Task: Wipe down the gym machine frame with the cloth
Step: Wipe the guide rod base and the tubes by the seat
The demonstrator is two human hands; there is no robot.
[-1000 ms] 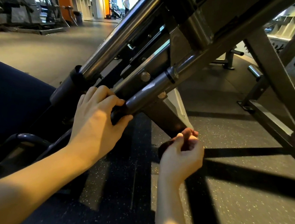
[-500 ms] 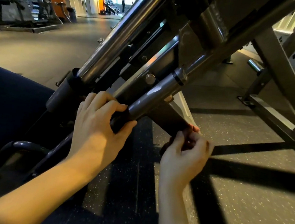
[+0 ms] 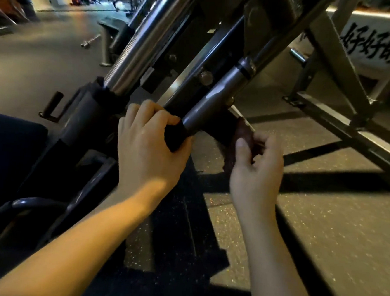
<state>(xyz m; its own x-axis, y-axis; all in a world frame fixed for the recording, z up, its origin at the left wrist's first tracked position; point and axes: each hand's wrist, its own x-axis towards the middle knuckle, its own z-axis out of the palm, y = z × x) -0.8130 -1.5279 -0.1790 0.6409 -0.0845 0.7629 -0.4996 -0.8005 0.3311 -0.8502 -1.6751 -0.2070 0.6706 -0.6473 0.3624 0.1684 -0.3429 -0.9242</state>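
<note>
Guide rod (image 3: pixel 136 55): polished metal, mirror-glossy, with bright streaks running along it.
Grey sleeve (image 3: pixel 213 103): smooth metal with a satin sheen, duller than your rod.
Black collar (image 3: pixel 175 135): matt black, rubber or foam; you can't tell which.
Cloth (image 3: pixel 243 131): soft crumpled fabric, dark reddish-brown, matt.
Frame beams (image 3: pixel 334 56): painted metal, flat grey, low sheen.
Floor (image 3: pixel 323 230): matt, grainy, rubber-like, flecked with pale speckles.
Seat pad (image 3: pixel 4 154): dark blue covering, smooth and matt beside you.
</note>
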